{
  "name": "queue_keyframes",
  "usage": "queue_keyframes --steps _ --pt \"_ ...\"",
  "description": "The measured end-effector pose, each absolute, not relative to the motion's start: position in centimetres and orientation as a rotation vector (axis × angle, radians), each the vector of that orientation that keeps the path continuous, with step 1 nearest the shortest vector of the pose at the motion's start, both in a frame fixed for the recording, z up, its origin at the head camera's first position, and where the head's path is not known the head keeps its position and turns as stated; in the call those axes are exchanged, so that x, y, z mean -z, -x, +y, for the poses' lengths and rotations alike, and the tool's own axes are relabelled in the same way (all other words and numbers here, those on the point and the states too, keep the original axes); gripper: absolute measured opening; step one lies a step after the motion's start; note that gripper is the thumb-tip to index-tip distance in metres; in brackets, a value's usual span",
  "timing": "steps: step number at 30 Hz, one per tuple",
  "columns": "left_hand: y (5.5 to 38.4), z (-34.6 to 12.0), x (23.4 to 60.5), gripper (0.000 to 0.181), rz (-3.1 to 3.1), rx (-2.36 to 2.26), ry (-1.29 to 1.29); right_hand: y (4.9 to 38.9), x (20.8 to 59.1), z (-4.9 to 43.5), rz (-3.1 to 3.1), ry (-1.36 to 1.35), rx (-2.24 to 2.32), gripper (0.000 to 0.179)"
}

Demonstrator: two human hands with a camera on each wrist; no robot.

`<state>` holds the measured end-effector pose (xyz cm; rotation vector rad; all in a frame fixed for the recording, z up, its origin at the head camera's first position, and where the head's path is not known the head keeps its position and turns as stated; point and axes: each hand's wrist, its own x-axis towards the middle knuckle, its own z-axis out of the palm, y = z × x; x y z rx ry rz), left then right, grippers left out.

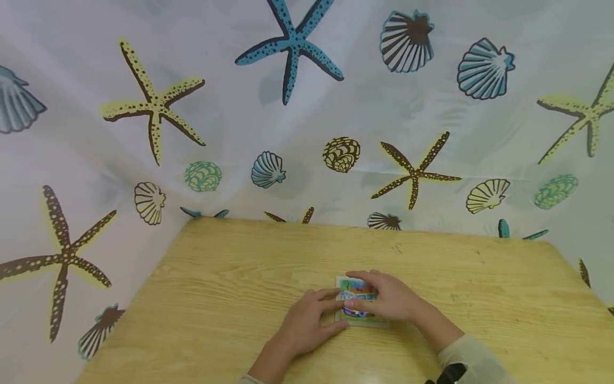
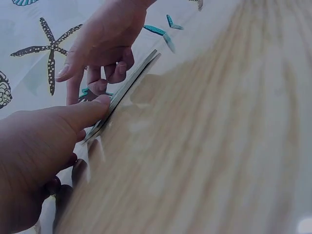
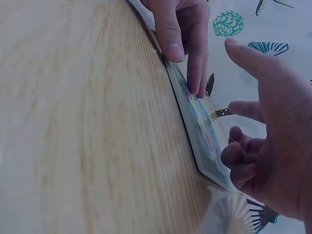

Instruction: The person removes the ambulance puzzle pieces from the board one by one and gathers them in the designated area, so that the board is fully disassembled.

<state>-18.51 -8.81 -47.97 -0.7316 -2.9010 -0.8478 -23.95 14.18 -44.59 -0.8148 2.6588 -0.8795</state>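
Note:
A small flat picture board (image 1: 361, 321), with a pale border and a bright multicoloured picture, lies on the wooden table. My left hand (image 1: 307, 322) rests at its left side, the thumb along the near corner and straight fingers reaching onto the picture. In the left wrist view that thumb touches the edge of the board (image 2: 139, 70). Over the right part of the board is my right hand (image 1: 395, 298), thumb and index finger extended, partly covering the picture. The right wrist view shows this hand (image 3: 285, 141) with its lower fingers loosely bent beside the board (image 3: 199, 141), holding nothing.
The light wood-grain table (image 1: 230, 282) spreads out around the board on all sides. Behind it and along its sides hangs a white cloth (image 1: 316, 197) printed with starfish and shells. A dark strap (image 1: 451, 373) sits on my right sleeve.

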Motion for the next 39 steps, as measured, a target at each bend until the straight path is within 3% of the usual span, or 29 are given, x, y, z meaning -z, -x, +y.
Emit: queue_keyframes --steps 20,39 --pt "18.4 -9.6 47.9 0.046 -2.911 0.916 0.741 27.0 45.3 13.0 2.530 0.966 0.792 0.036" --pt "18.2 -9.3 48.0 0.045 -2.924 0.793 0.717 27.9 44.4 12.4 2.347 0.904 0.816 0.034"
